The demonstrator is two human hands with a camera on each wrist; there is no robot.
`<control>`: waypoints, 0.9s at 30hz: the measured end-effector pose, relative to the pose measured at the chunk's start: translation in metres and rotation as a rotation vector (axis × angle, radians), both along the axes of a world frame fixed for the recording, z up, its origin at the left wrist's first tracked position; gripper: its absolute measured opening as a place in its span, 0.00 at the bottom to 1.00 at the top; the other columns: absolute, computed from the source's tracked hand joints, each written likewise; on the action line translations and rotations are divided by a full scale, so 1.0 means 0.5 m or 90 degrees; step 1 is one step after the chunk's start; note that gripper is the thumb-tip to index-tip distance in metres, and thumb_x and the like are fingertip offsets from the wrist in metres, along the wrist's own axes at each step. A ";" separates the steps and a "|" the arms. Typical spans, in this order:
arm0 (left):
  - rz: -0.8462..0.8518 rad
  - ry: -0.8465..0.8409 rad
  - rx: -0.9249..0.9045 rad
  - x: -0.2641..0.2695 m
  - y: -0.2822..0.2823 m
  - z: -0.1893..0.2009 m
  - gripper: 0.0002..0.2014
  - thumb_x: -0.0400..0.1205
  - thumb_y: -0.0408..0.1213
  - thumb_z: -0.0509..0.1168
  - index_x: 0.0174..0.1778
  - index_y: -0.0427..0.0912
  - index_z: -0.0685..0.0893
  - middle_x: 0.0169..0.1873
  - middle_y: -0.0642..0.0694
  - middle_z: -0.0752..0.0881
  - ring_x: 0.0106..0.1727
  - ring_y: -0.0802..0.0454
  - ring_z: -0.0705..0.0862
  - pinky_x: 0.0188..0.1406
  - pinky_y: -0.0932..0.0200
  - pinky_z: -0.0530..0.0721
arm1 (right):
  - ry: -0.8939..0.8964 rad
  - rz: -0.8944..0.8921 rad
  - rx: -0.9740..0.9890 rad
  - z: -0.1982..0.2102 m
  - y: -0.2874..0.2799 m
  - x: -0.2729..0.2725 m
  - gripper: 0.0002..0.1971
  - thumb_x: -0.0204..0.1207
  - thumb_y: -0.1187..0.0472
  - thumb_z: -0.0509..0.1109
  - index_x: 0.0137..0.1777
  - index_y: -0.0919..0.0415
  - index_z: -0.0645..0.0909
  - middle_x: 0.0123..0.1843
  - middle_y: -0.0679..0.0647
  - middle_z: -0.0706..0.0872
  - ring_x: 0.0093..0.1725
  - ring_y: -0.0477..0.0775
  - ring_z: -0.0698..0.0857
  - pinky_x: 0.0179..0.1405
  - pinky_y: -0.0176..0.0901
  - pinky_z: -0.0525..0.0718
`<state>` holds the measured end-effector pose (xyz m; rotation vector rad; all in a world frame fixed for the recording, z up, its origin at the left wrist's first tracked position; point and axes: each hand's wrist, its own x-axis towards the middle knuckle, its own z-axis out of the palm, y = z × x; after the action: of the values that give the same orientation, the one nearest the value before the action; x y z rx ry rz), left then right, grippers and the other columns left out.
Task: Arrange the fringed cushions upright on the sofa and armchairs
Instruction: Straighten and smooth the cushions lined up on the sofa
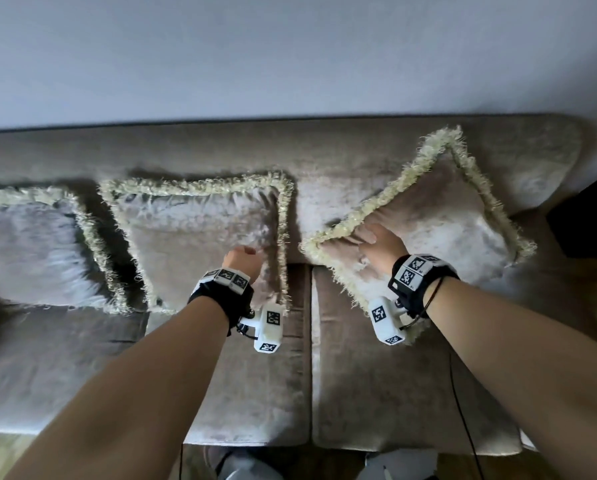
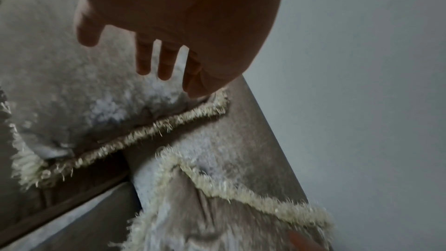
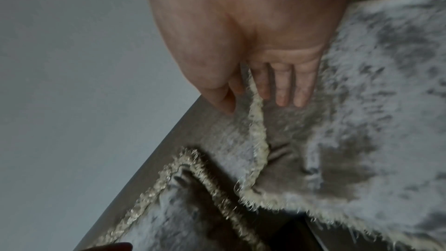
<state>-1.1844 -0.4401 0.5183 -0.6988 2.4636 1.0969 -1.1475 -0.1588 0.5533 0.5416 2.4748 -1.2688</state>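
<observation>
Three beige velvet cushions with cream fringe lean on the sofa (image 1: 255, 393) backrest. The left cushion (image 1: 30, 244) is cut off by the frame. The middle cushion (image 1: 200, 237) (image 2: 72, 93) stands upright. My left hand (image 1: 243, 261) (image 2: 149, 60) hovers by its lower right part with fingers straight and spread; contact is unclear. The right cushion (image 1: 439, 230) (image 3: 362, 121) is tilted on one corner like a diamond. My right hand (image 1: 376, 240) (image 3: 265, 91) lies flat on its left edge, fingers straight, with the fringe running between them.
A pale wall (image 1: 290, 57) rises right behind the sofa back. A dark object (image 1: 588, 216) stands past the sofa's right end. A seam (image 1: 310, 341) splits the seat cushions between my arms. My feet (image 1: 248, 465) show on the floor below the seat's front edge.
</observation>
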 end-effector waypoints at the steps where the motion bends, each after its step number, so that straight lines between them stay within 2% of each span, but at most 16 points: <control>1: -0.005 0.004 0.006 0.001 -0.063 -0.007 0.14 0.76 0.30 0.66 0.56 0.40 0.87 0.54 0.39 0.89 0.53 0.42 0.86 0.48 0.57 0.82 | -0.001 -0.003 -0.001 -0.009 -0.059 0.002 0.29 0.80 0.61 0.69 0.80 0.57 0.68 0.77 0.53 0.75 0.71 0.55 0.79 0.45 0.35 0.82; 3: -0.011 0.004 0.024 -0.009 -0.169 -0.017 0.14 0.77 0.30 0.66 0.59 0.39 0.86 0.55 0.40 0.87 0.56 0.41 0.85 0.55 0.55 0.82 | -0.008 0.006 0.043 -0.025 -0.158 0.005 0.23 0.78 0.62 0.68 0.74 0.56 0.73 0.74 0.55 0.79 0.65 0.56 0.82 0.37 0.28 0.79; 4: -0.015 0.004 0.025 -0.011 -0.214 -0.016 0.14 0.78 0.31 0.66 0.60 0.39 0.85 0.55 0.40 0.87 0.58 0.40 0.85 0.59 0.54 0.82 | -0.010 0.010 0.068 -0.030 -0.198 0.006 0.20 0.77 0.62 0.66 0.70 0.56 0.74 0.74 0.57 0.79 0.62 0.57 0.83 0.38 0.30 0.78; 6: -0.022 0.002 0.033 -0.017 -0.317 -0.012 0.13 0.77 0.31 0.67 0.58 0.39 0.85 0.57 0.38 0.87 0.60 0.38 0.84 0.65 0.49 0.82 | -0.019 0.003 0.091 -0.039 -0.293 0.008 0.26 0.77 0.62 0.67 0.76 0.58 0.72 0.76 0.59 0.77 0.69 0.59 0.80 0.56 0.38 0.79; 7: -0.028 -0.002 0.034 -0.022 -0.355 -0.010 0.13 0.76 0.30 0.67 0.57 0.40 0.84 0.58 0.36 0.87 0.60 0.37 0.84 0.66 0.47 0.82 | -0.033 -0.001 0.089 -0.038 -0.328 0.010 0.28 0.78 0.61 0.67 0.79 0.58 0.69 0.77 0.59 0.75 0.72 0.60 0.78 0.61 0.39 0.76; 11: -0.062 -0.007 -0.014 -0.047 -0.465 0.022 0.15 0.78 0.30 0.66 0.61 0.38 0.84 0.62 0.35 0.84 0.59 0.37 0.85 0.63 0.52 0.83 | -0.051 -0.039 0.086 -0.032 -0.434 0.016 0.30 0.79 0.61 0.68 0.81 0.58 0.67 0.75 0.59 0.77 0.70 0.59 0.79 0.55 0.36 0.70; 15: -0.113 -0.034 -0.032 -0.077 -0.496 0.021 0.18 0.79 0.32 0.65 0.65 0.40 0.82 0.63 0.38 0.84 0.62 0.38 0.83 0.59 0.54 0.81 | -0.065 -0.068 0.078 -0.044 -0.466 0.008 0.29 0.78 0.61 0.68 0.80 0.57 0.68 0.67 0.57 0.80 0.67 0.59 0.80 0.54 0.38 0.71; 17: -0.122 -0.045 -0.032 -0.090 -0.496 0.014 0.20 0.78 0.34 0.66 0.67 0.41 0.81 0.64 0.39 0.82 0.62 0.39 0.83 0.58 0.54 0.80 | -0.082 -0.077 0.074 -0.062 -0.474 0.002 0.30 0.78 0.60 0.68 0.80 0.57 0.67 0.69 0.58 0.80 0.66 0.59 0.81 0.54 0.38 0.72; 21: -0.139 -0.052 -0.070 -0.119 -0.484 -0.019 0.24 0.77 0.36 0.65 0.72 0.45 0.76 0.69 0.39 0.76 0.67 0.38 0.78 0.66 0.46 0.79 | -0.129 -0.062 0.054 -0.121 -0.487 -0.026 0.30 0.79 0.59 0.68 0.81 0.59 0.66 0.71 0.59 0.79 0.66 0.58 0.81 0.53 0.39 0.73; 23: -0.153 -0.058 -0.105 -0.142 -0.478 -0.030 0.26 0.77 0.35 0.63 0.73 0.49 0.73 0.69 0.42 0.71 0.71 0.38 0.73 0.70 0.42 0.76 | -0.153 -0.059 0.049 -0.157 -0.488 -0.042 0.30 0.79 0.57 0.68 0.81 0.60 0.66 0.69 0.59 0.81 0.65 0.59 0.81 0.56 0.41 0.76; 27: -0.119 -0.006 -0.091 -0.222 -0.472 -0.039 0.26 0.75 0.36 0.63 0.71 0.53 0.73 0.66 0.43 0.72 0.68 0.37 0.77 0.66 0.37 0.80 | -0.192 -0.053 0.023 -0.219 -0.483 -0.112 0.33 0.77 0.51 0.70 0.80 0.57 0.66 0.67 0.59 0.83 0.61 0.62 0.84 0.64 0.53 0.82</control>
<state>-1.2955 -0.6759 0.4986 -0.4987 2.5580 0.8546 -1.2035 -0.4003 0.4436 0.7899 2.2467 -1.0824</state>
